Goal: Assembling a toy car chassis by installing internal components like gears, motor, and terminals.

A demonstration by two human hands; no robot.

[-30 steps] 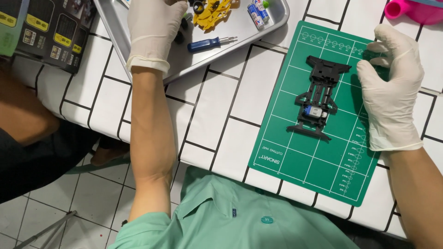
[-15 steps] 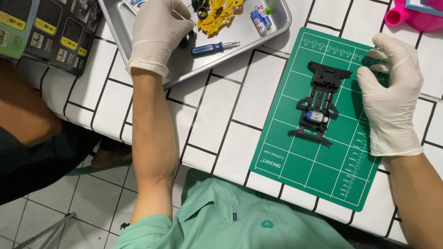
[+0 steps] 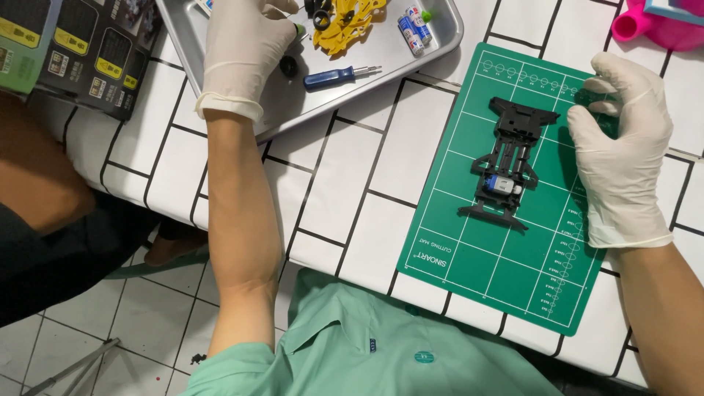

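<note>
Head view looks down on a white table with black grid lines. Far left on it sits a metal tray. The left hand, in a pale glove, reaches into the tray with its fingers curled down; its fingertips are at the top edge of the picture, so I cannot tell whether they grip anything. Just right of that hand lie a small black round part, which may be a wheel, and a blue-handled screwdriver. Farther in the tray are yellow plastic parts and two batteries.

Right of the tray a green cutting mat lies on the table at a slant. A black toy-car chassis rests flat near the middle of the mat, with a small silver and blue motor at its near end.

The right hand, also gloved, lies on the right side of the mat, just beside the chassis but not touching it. Its fingers are loosely bent and hold nothing.

Dark printed boxes lie at the far left of the table, and a pink container shows at the far right corner.
</note>
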